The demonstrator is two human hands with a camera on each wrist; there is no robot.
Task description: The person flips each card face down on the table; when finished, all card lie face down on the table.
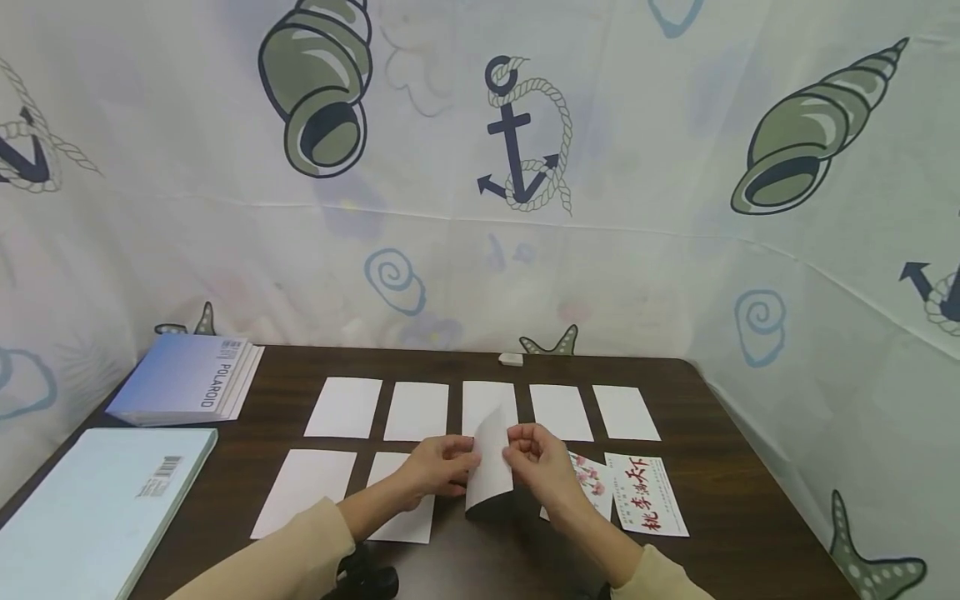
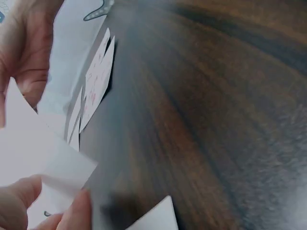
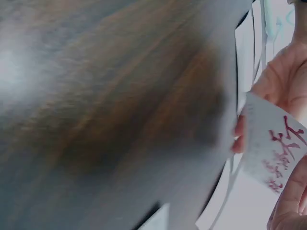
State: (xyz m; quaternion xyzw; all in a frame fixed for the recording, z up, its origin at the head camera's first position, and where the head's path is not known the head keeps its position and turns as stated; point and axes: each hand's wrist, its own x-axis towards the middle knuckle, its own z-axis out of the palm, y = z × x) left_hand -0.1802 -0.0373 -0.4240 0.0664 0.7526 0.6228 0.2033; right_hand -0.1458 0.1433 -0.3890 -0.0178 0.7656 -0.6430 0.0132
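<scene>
card (image 1: 491, 467) held upright above counter (image 1: 720, 467), front row gap | pinched at side edges by left hand (image 1: 438, 467) and right hand (image 1: 542, 463) | judged light, thin, bendable; edges best held

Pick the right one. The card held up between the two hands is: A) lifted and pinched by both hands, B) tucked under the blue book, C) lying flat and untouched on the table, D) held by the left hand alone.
A: the card stands raised off the table, with the left hand pinching its left edge and the right hand its right edge.
</scene>
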